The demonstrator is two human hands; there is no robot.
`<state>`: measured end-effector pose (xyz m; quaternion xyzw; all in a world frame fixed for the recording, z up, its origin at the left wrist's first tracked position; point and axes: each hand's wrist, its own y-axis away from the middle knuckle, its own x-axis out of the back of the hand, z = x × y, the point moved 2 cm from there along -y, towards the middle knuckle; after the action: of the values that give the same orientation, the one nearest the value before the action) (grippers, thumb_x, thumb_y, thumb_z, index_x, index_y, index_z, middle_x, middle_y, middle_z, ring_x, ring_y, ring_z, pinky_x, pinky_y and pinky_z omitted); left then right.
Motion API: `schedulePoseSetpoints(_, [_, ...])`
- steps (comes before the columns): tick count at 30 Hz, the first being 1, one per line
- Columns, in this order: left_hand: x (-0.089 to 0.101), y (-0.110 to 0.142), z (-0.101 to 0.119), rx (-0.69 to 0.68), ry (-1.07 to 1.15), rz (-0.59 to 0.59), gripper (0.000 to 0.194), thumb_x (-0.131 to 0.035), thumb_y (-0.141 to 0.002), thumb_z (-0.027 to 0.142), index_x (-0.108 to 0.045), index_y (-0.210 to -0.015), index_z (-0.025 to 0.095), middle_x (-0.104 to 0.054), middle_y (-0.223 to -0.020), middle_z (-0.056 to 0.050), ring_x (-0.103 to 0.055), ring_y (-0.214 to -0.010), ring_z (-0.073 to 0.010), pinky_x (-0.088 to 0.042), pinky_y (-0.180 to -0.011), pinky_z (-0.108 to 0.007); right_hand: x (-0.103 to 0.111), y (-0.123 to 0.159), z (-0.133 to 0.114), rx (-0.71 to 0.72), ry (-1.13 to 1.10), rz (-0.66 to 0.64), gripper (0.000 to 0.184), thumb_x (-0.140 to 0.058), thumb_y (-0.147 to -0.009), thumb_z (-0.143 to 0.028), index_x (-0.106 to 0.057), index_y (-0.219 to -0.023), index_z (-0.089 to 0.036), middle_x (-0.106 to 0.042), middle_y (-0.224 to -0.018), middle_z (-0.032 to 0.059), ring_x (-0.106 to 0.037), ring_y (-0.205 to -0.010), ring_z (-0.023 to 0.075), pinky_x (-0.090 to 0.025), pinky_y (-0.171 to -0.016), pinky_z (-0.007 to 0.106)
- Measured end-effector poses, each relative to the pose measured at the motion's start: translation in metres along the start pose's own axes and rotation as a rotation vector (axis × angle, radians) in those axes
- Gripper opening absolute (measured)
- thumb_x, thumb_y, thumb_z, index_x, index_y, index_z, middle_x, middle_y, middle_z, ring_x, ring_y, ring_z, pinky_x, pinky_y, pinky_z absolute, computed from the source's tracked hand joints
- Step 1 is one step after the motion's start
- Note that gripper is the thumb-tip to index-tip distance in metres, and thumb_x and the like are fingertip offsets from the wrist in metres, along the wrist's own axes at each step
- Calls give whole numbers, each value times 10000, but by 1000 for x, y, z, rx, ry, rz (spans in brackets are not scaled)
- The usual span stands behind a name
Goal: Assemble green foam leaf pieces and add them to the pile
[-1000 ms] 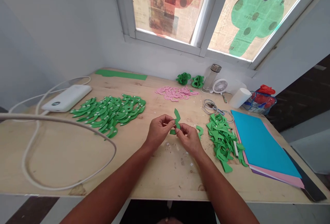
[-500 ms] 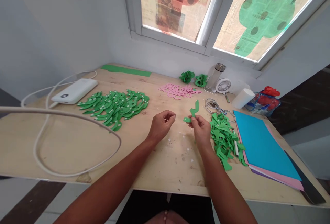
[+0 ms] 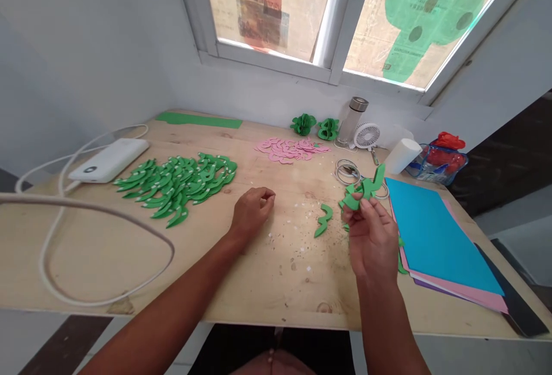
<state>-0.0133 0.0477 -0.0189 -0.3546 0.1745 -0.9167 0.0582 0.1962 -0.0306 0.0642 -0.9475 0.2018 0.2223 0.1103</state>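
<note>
My right hand (image 3: 373, 234) is raised over the right-hand pile, its thumb and fingers closed on a green curved cutout (image 3: 369, 186). Behind and under that hand, the pile of green cutouts (image 3: 348, 196) is mostly hidden. A single wavy green cutout (image 3: 324, 221) lies on the tabletop between my hands. My left hand (image 3: 252, 213) rests on the wood with its fingers curled together; whatever is in them, if anything, is hidden. To its left spreads a heap of green cutouts (image 3: 181, 182) with small white patches on them.
Pink cutouts (image 3: 288, 149) and two green paper balls (image 3: 303, 125) are at the back, near a bottle (image 3: 351, 119) and a small fan (image 3: 367, 136). Coloured sheets (image 3: 440, 237) lie at right. A white power bank (image 3: 109, 161) with a looping cable (image 3: 103, 215) is at left.
My right hand has moved right and towards me, over the pile, with a green cutout in its fingers. A wavy green cutout now lies on the table. My left hand stays near its place.
</note>
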Motion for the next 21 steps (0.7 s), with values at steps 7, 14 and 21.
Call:
schedulePoseSetpoints(7, [1,-5,-14,-20,-162,133,142,-483,-744,258,-616,-746,208,-665,-777,-60,-588,-773,-224,-423,-739,-310,36,12,2,-66,-62,102,93,-673,-707,-220,-618,-771,-181,-651,-773,28,-574,-644,122,-456,-541,257])
schedulePoseSetpoints(14, [-3,-5,-14,-33,-265,92,166,-480,-763,278,-620,-778,188,-650,-791,-84,-572,-742,-224,-413,-688,-311,54,10,6,-38,-147,201,61,-638,-755,-194,-634,-811,-215,-668,-784,-3,-613,-693,118,-488,-593,258])
schedulePoseSetpoints(21, [-7,-7,-11,-73,-349,44,151,-474,-781,270,-607,-784,197,-645,-781,-71,-579,-768,-218,-413,-728,-314,64,8,17,-154,-217,269,73,-644,-751,-180,-648,-810,-222,-690,-772,-8,-628,-672,112,-494,-582,250])
